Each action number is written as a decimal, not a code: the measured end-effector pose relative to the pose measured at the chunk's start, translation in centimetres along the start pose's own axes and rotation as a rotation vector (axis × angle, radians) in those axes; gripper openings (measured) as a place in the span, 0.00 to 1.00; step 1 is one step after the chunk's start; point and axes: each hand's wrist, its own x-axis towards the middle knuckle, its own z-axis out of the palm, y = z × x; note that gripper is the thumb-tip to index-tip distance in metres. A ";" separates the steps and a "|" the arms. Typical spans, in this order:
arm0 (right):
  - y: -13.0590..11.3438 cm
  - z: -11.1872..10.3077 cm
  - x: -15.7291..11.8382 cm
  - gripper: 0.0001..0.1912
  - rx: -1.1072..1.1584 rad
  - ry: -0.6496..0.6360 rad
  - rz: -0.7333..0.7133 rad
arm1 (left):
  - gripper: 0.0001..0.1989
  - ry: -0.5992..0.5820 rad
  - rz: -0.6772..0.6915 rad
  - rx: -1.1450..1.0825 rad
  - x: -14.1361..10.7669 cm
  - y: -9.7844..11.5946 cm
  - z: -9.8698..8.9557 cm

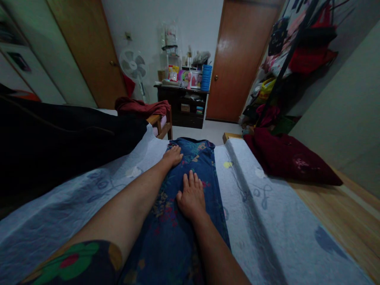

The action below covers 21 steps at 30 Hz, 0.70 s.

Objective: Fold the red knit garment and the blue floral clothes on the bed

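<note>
A long piece of dark blue floral cloth (166, 237) lies lengthwise on the light, patterned bed sheet (273, 221). Near its far end, my left hand (173, 156) rests on the left edge of the cloth, fingers extended. Closer to me, my right hand (191, 194) lies flat on the middle of the cloth with its fingers spread. Neither hand grips anything. The far edge of the cloth is slightly rumpled.
Black cloth (59, 146) covers the left side of the bed. A maroon folded item (291, 158) lies at the right by the wooden board (341, 209). Beyond stand a wooden chair (166, 126) with red cloth, a fan (133, 64) and a dark cabinet (178, 107).
</note>
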 end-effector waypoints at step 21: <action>0.2 0.0 0.0 0.35 -0.009 -0.015 -0.016 | 0.23 0.068 0.081 -0.074 -13.9 1.6 -1.9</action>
